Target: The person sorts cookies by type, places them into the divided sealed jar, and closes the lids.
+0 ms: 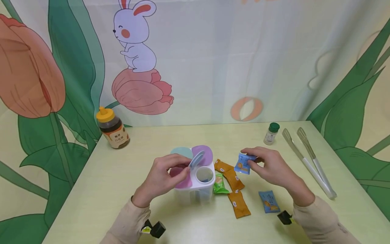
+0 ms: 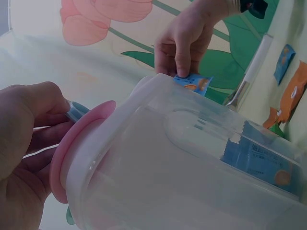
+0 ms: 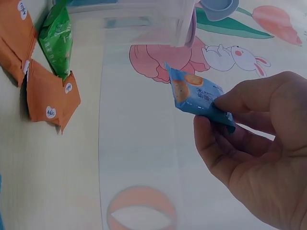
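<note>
So, one blue packet (image 1: 242, 164) up, one blue lid (image 1: 197, 160) up

Left hand (image 1: 163, 174) has thumb and fingers pinching the lid, tipped up above one round opening of the container (image 1: 198, 185). Three more lids (image 1: 203, 154) sit on top: teal, purple, pink. Right hand (image 1: 269, 164) pinches the packet between thumb and fingers, just right of the container. One more blue one lies on the table (image 1: 137, 213), at least one's inside. Also three brown packets (image 1: 239, 205), one green packet (image 1: 219, 184), one yellow-capped bottle (image 1: 117, 136), one green-capped shaker (image 1: 269, 137), one pair of tongs (image 1: 315, 173).
</note>
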Tool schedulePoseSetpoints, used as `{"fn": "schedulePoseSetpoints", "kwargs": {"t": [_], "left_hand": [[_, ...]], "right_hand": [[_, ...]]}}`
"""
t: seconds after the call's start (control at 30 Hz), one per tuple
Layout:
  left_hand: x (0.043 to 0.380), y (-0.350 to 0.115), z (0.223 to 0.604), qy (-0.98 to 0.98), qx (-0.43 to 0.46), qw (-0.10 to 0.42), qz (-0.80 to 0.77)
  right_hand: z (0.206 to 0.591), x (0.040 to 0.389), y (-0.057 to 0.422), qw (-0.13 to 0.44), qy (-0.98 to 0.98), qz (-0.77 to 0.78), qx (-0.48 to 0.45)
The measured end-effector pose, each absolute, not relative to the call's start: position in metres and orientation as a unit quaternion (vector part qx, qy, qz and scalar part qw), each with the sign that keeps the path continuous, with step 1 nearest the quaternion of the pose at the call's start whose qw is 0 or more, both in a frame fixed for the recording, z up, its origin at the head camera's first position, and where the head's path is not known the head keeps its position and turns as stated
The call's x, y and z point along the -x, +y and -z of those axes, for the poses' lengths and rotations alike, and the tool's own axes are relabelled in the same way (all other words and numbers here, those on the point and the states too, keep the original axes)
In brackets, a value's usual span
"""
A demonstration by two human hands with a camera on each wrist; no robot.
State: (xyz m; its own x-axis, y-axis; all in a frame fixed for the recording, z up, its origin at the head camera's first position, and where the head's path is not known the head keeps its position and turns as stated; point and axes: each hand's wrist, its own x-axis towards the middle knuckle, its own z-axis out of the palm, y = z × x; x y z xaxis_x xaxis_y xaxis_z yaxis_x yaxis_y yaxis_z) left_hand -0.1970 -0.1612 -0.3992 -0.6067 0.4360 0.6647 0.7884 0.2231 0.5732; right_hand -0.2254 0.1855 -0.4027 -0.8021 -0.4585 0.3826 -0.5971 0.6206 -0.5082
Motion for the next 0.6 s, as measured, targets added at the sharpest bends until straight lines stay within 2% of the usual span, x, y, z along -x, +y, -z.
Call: {"fn": "schedulePoseSetpoints", "kwargs": {"t": [0.23, 0.6], "left_hand": [[0.197, -0.162, 0.4, -0.766, 0.397, 0.185, 0.47], [0.198, -0.162, 0.399, -0.764, 0.398, 0.182, 0.473]], "right_hand": [[0.397, 0.224, 0.178, 0.094, -0.89, -0.343, -0.286], [0.387, 0.222, 0.165, 0.11, -0.861, -0.382, -0.318]]}}
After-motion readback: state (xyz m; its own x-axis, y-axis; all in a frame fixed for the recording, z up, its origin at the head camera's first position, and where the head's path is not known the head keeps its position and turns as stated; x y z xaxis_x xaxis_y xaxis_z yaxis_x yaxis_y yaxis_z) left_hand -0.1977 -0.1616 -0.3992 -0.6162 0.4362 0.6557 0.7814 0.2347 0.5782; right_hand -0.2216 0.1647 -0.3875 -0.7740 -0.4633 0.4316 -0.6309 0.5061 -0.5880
